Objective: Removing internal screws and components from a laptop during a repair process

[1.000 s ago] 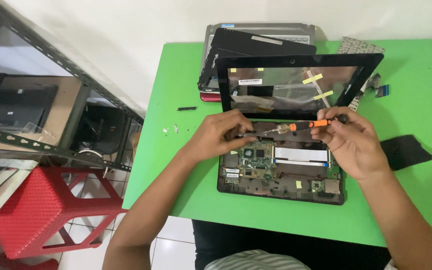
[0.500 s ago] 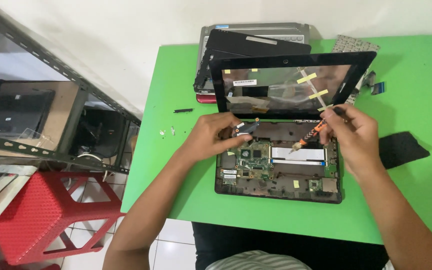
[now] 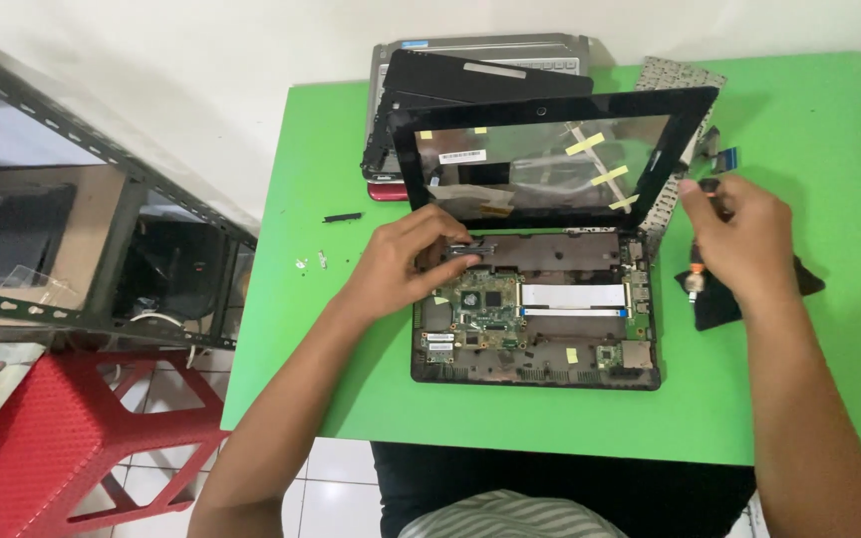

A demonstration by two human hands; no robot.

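Desk: bright green desk (image 3: 799,399) against a pale wall, with a red stool (image 3: 42,448) and a metal rack (image 3: 102,249) seen on the left.
Work piece: an opened laptop base (image 3: 535,309) is laid flat mid-desk, circuit board exposed, its long axis running left to right; the screen frame (image 3: 550,159) is stood up behind it.
Left hand: the left hand (image 3: 406,264) is curled over the base's upper-left corner, fingertips pressed down on a small metal part by the hinge.
Right hand: the right hand (image 3: 739,239) is held off to the right of the base, apart from it, fingers closed round an orange-handled screwdriver (image 3: 695,279) whose handle end is seen hanging below the palm.
Key relation: the base lies left of the right hand; the left hand is the nearer one, already touching.
Around: a dark cloth (image 3: 719,309) is spotted under the right hand, stacked laptops (image 3: 480,60) behind, loose screws (image 3: 321,259) left.
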